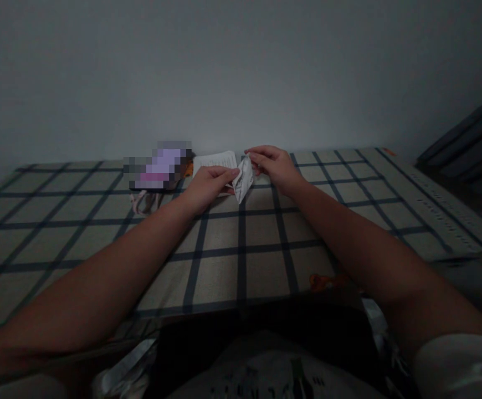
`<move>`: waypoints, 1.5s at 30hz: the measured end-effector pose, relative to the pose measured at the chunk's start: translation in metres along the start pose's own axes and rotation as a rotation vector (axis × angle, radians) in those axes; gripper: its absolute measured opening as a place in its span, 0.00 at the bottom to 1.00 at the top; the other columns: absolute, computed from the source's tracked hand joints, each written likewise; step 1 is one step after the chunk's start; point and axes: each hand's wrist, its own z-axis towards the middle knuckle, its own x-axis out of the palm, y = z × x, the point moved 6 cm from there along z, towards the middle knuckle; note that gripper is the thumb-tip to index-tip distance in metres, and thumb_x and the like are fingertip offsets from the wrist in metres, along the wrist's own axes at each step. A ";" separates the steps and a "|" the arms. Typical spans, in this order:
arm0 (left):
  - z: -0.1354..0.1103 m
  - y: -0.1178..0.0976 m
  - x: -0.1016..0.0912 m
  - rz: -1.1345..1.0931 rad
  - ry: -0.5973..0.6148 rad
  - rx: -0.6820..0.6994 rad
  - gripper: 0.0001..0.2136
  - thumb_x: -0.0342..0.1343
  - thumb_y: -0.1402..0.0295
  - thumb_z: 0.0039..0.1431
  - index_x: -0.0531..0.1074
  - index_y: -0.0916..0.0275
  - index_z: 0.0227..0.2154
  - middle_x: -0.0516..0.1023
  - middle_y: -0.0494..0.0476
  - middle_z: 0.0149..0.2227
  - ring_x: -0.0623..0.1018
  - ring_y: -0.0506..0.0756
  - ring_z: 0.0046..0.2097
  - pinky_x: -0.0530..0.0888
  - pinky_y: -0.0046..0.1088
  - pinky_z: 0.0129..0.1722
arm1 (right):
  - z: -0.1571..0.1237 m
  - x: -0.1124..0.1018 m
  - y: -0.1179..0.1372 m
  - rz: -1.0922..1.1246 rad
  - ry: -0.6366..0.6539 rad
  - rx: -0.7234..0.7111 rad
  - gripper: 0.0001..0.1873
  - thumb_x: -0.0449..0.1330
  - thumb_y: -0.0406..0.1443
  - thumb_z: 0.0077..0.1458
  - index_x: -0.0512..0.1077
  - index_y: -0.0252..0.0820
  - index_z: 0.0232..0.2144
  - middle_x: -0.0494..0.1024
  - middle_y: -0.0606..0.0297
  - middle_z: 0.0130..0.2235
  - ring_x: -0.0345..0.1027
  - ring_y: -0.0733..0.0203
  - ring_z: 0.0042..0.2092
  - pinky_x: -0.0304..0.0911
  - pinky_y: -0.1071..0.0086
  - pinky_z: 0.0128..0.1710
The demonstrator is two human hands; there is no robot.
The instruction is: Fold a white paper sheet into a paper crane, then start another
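Observation:
A small piece of white folded paper (244, 182) with faint print is held up over the table, its lower end coming to a point. My left hand (211, 185) pinches its left side between thumb and fingers. At its upper right corner, my right hand (275, 166) has thumb and fingertips closed on the paper. Behind my left hand lies a flat white printed sheet or booklet (215, 159), partly covered by that hand.
The table wears a checked cloth (261, 227) and stands against a grey wall (241, 72). Left of my hands lies a blurred-out purple item (162, 166), with a pale strap (145, 202) before it. Dark folded fabric (469, 133) hangs at the right.

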 end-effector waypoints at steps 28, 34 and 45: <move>0.003 0.005 -0.004 0.017 -0.028 -0.038 0.18 0.72 0.53 0.44 0.82 0.65 0.30 0.83 0.59 0.32 0.80 0.53 0.32 0.80 0.32 0.38 | -0.002 0.006 -0.002 -0.072 -0.004 0.070 0.09 0.66 0.39 0.55 0.74 0.40 0.29 0.74 0.70 0.26 0.66 0.68 0.29 0.66 0.73 0.33; 0.002 0.004 -0.003 0.015 -0.033 -0.030 0.16 0.70 0.53 0.46 0.81 0.63 0.27 0.82 0.58 0.30 0.78 0.52 0.31 0.77 0.27 0.34 | -0.003 0.005 0.000 -0.043 0.016 0.051 0.09 0.67 0.41 0.55 0.76 0.41 0.33 0.76 0.68 0.30 0.68 0.67 0.31 0.68 0.71 0.35; 0.000 0.001 -0.002 0.064 -0.034 -0.012 0.16 0.70 0.53 0.46 0.82 0.63 0.28 0.82 0.57 0.29 0.77 0.52 0.29 0.76 0.27 0.32 | -0.001 0.004 -0.006 -0.052 -0.016 0.074 0.08 0.65 0.40 0.57 0.75 0.41 0.32 0.75 0.69 0.27 0.67 0.68 0.29 0.68 0.72 0.34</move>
